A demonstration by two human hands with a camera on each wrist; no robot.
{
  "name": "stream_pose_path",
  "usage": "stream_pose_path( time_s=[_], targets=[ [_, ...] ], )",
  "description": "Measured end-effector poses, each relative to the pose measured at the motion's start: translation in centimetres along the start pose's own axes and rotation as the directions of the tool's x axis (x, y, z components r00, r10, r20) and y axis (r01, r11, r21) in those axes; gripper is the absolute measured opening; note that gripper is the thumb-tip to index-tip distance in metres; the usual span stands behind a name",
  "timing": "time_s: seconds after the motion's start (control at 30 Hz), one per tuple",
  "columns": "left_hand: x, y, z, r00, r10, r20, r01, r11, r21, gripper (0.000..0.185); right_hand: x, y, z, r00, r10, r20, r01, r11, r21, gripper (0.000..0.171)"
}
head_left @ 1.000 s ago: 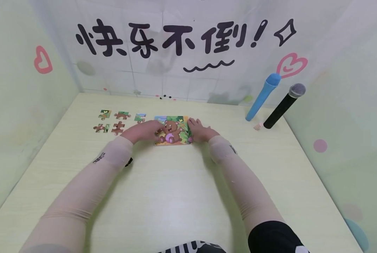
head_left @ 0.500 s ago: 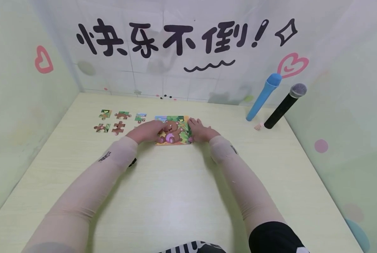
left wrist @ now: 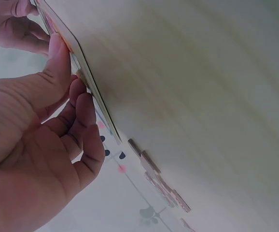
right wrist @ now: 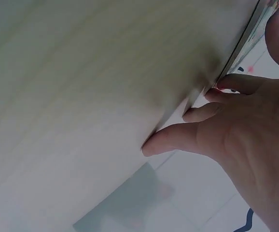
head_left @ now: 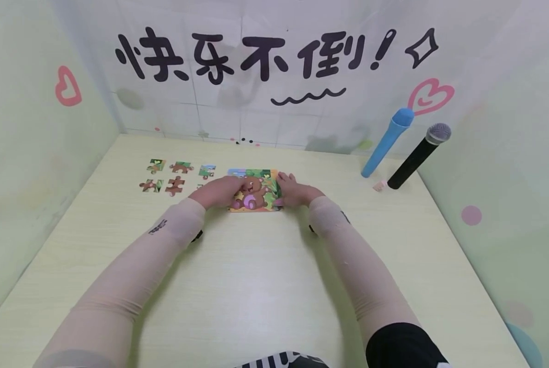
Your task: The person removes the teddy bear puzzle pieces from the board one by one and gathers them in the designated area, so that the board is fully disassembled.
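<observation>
Both hands are at the bear puzzle board (head_left: 255,190), one on each side edge. The left hand (head_left: 218,190) lies over the board's left edge; in the left wrist view its thumb is pressed on the picture face while the curled fingers (left wrist: 84,113) tuck against the board's rim, so it pinches that edge. The right hand (head_left: 294,190) is at the right edge; in the right wrist view two fingertips (right wrist: 226,83) touch the board's rim (right wrist: 248,36), the thumb sits near the upper face, and one finger reaches out to rest on the desk. How firmly this hand grips the board I cannot tell for sure, but the fingers and thumb bracket its edge.

The board sits on the pale wooden desk (head_left: 256,286), toward the far middle, just short of the back wall. It shows a brown bear among green leaves, with an orange border. The left wrist view shows its near edge (left wrist: 89,92) thin and seen side-on against the desk; whether it is lifted off the surface cannot be told.

Just left of the board lie loose puzzle pieces (head_left: 170,176) in two short rows, apart from one another, the nearest just beside the left hand.

Well to the right, a blue microphone (head_left: 387,142) and a black microphone (head_left: 418,155) lean against the wall corner, side by side. A small pinkish object (head_left: 378,186) lies on the desk between their lower ends.

Both forearms wear beige sleeves (head_left: 132,276).
</observation>
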State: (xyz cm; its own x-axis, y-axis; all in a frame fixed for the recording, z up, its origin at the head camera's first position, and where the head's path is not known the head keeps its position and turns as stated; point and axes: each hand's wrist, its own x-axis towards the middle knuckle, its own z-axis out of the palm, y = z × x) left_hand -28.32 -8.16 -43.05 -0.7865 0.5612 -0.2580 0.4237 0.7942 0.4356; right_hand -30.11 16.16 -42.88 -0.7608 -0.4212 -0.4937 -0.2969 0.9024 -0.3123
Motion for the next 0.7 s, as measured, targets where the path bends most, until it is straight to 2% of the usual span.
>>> stream_pose_path(
  time_s=[0.27, 0.37, 0.53, 0.7],
  targets=[
    [-0.52, 0.23, -0.18, 0.997, -0.075, -0.032, 0.076, 0.996, 0.047, 0.040, 0.19, -0.10, 0.51, 0.998, 0.056, -0.036, -0.056, 0.998, 0.010, 0.094],
    [-0.75, 0.13, -0.34, 0.997, -0.070, -0.030, 0.072, 0.995, 0.072, 0.040, 0.24, -0.04, 0.56, 0.998, 0.043, -0.036, -0.044, 0.999, -0.009, 0.094],
    [-0.71, 0.22, -0.55, 0.999, -0.037, -0.025, 0.040, 0.990, 0.135, 0.055, 0.19, -0.14, 0.53, 0.999, 0.041, -0.030, -0.042, 0.998, -0.037, 0.092],
    [-0.64, 0.90, -0.76, 1.000, -0.022, -0.022, 0.025, 0.991, 0.134, 0.052, 0.11, -0.42, 0.51, 0.998, 0.059, -0.020, -0.060, 0.998, -0.028, 0.089]
  ],
)
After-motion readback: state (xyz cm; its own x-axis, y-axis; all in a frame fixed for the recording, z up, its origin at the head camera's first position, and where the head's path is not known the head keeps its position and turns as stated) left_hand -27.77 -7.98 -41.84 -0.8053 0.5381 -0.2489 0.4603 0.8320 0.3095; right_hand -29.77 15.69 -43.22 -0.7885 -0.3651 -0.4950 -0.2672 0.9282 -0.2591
